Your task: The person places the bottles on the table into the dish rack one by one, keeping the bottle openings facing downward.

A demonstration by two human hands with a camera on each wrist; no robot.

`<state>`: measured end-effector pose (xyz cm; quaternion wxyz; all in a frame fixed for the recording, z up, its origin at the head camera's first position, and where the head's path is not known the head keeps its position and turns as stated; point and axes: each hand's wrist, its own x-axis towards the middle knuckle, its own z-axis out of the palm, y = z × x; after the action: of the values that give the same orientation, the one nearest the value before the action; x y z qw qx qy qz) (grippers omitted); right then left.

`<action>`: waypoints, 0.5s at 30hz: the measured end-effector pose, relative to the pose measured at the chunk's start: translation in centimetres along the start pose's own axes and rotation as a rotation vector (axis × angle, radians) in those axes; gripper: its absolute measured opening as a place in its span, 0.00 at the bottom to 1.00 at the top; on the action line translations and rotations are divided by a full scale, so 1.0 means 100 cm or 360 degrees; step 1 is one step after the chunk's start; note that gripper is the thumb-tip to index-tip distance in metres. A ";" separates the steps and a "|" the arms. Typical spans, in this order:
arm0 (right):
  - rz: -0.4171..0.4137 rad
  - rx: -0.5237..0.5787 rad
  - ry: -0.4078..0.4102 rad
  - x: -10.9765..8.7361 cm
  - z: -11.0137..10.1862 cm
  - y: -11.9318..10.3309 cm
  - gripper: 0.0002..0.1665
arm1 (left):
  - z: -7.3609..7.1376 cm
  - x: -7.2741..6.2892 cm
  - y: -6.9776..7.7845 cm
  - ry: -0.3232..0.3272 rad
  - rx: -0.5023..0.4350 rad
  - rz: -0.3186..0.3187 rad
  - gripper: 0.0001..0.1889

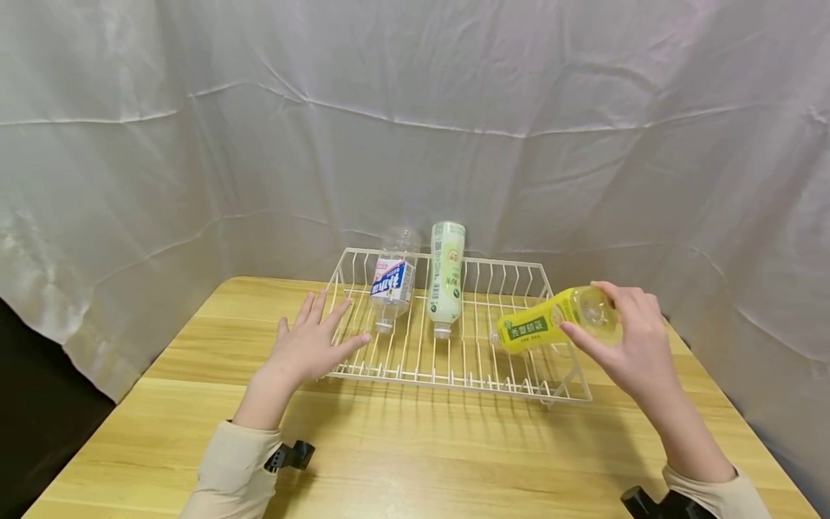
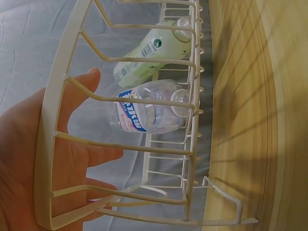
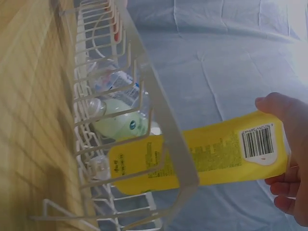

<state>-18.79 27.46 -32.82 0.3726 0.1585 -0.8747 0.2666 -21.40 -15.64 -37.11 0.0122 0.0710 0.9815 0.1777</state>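
My right hand (image 1: 638, 339) grips the base end of a yellow-labelled plastic bottle (image 1: 541, 323). The bottle slants down to the left, its neck low inside the right part of a white wire rack (image 1: 447, 378). In the rack a light green bottle (image 1: 446, 274) and a clear bottle with a blue and white label (image 1: 392, 280) lean neck-down against the back wires. Over the rack's left end, my left hand (image 1: 308, 346) is spread with fingers extended and holds nothing; in the left wrist view the hand (image 2: 72, 144) shows behind the wires.
The rack stands on a wooden table (image 1: 415, 454). A grey curtain (image 1: 415, 144) hangs behind the table and along its sides. Black wrist mounts (image 1: 292, 455) are strapped over both sleeves.
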 end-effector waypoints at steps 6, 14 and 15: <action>-0.0036 -0.0103 -0.0117 0.012 -0.001 -0.007 0.39 | 0.002 0.000 0.000 0.0003 -0.0005 0.0001 0.45; -0.0028 -0.0276 -0.0407 0.040 -0.001 -0.021 0.42 | 0.001 0.000 0.000 0.0005 -0.0005 0.0000 0.46; -0.0019 -0.0289 -0.0448 0.045 0.000 -0.022 0.43 | 0.001 0.000 0.000 0.0006 -0.0005 -0.0001 0.46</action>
<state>-20.76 25.33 -28.71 0.2607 0.1651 -0.9378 0.1594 -21.38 -15.62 -37.22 0.0106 0.0704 0.9812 0.1794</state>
